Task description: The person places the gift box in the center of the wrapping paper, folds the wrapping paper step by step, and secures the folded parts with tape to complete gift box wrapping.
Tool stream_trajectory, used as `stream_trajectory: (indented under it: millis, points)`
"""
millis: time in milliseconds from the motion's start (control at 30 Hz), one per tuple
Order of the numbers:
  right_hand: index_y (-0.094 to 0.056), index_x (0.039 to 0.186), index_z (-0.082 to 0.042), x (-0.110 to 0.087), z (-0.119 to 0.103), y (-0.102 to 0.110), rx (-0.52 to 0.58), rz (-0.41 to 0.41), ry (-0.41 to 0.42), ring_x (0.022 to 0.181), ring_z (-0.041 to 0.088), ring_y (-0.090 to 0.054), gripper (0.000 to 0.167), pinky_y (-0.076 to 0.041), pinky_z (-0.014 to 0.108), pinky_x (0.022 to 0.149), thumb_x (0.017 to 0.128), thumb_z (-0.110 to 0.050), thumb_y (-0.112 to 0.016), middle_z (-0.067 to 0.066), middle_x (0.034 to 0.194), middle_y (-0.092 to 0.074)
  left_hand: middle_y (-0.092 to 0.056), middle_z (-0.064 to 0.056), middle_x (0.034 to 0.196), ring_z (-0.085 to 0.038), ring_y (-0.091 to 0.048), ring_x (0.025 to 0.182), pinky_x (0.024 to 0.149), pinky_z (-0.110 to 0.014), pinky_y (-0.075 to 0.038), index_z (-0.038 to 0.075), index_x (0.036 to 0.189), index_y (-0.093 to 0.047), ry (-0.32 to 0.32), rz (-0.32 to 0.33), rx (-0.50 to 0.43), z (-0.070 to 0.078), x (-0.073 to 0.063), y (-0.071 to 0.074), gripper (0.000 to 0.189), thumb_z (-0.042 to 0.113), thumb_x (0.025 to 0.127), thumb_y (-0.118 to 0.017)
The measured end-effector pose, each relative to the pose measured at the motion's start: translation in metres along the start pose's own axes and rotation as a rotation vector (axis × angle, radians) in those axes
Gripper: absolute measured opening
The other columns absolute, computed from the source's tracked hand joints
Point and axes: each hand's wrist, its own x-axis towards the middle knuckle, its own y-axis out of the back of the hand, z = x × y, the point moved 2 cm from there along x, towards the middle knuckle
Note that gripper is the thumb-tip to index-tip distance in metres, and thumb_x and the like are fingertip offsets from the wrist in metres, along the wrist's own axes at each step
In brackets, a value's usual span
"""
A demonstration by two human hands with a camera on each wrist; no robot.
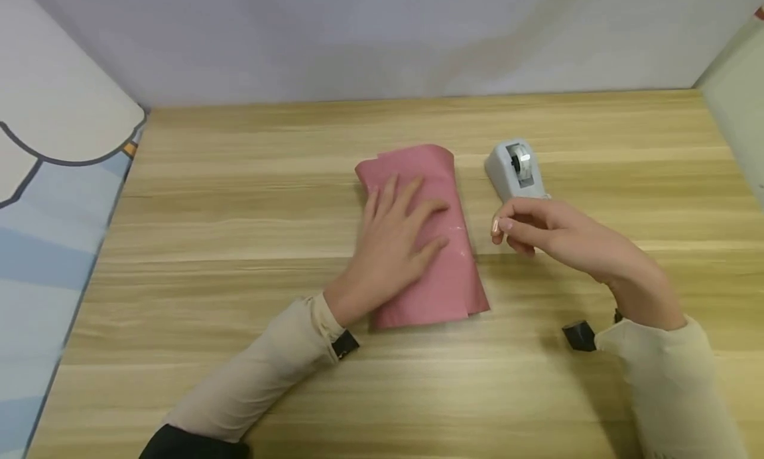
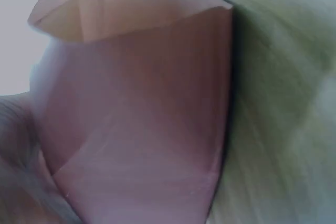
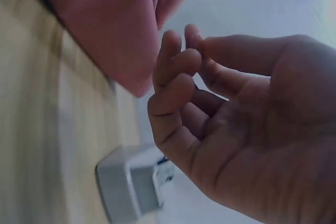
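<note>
A pink paper sleeve (image 1: 438, 283), folded flat with a bulging open far end, lies near the middle of the table. My left hand (image 1: 388, 247) rests on it with fingers spread. The left wrist view shows the sleeve's (image 2: 142, 129) open mouth from low down. To the right, my right hand (image 1: 573, 237) is raised over the table, apart from the paper. Its thumb and index finger pinch a small shiny piece of clear tape (image 1: 495, 227). Just beyond that hand stands a light grey tape dispenser (image 1: 500, 170), its front partly hidden by the hand.
The wooden table (image 1: 239, 180) meets a pale wall (image 1: 358, 41) at the back. A panel with a cartoon print (image 1: 48, 260) borders the left side, and a pale wall (image 1: 734, 107) stands at the right.
</note>
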Motion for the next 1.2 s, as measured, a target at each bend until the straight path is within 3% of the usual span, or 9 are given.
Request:
stream_trajectory:
  millis: [200,433,867,1200]
  points:
    - [-0.061,0.101,-0.007,0.016,-0.026,-0.008,-0.13,-0.087,0.071,0.08,0.017,-0.051,0.02,-0.046,0.028,0.07,0.111,-0.021,-0.049,0.006,0.086,-0.053,-0.042,-0.009,0.166,-0.042,-0.015,0.162,0.132,-0.06,-0.001,0.016,0.137,-0.063,-0.061,0.027,-0.096,0.008,0.0,-0.005,0.042,0.035,0.1,-0.07]
    - [-0.061,0.097,-0.012,0.024,-0.038,-0.008,-0.243,-0.135,0.146,0.085,0.021,-0.055,0.015,-0.049,0.028,0.075,0.109,-0.012,-0.052,0.006,0.089,-0.057,-0.041,-0.009,0.165,-0.037,-0.016,0.163,0.134,-0.052,-0.001,0.013,0.144,-0.055,-0.07,0.001,-0.093,0.017,0.0,-0.005,0.051,0.035,0.101,-0.069]
    - [-0.061,0.094,-0.011,0.039,-0.049,-0.007,-0.258,-0.28,-0.003,0.075,0.015,-0.048,0.017,-0.041,0.027,0.068,0.108,-0.012,-0.051,0.0,0.079,-0.05,-0.039,-0.01,0.166,-0.038,-0.017,0.163,0.134,-0.052,-0.002,0.008,0.138,-0.056,-0.05,-0.011,-0.097,0.018,0.0,-0.004,0.049,0.032,0.099,-0.072]
    - [-0.06,0.091,-0.009,0.042,-0.057,-0.01,-0.322,-0.276,-0.032,0.076,0.015,-0.048,0.019,-0.042,0.026,0.068,0.106,-0.004,-0.049,0.001,0.082,-0.053,-0.039,-0.009,0.167,-0.039,-0.017,0.162,0.133,-0.053,-0.003,0.01,0.115,-0.058,-0.044,-0.014,-0.097,0.018,0.0,-0.004,0.032,0.033,0.098,-0.072]
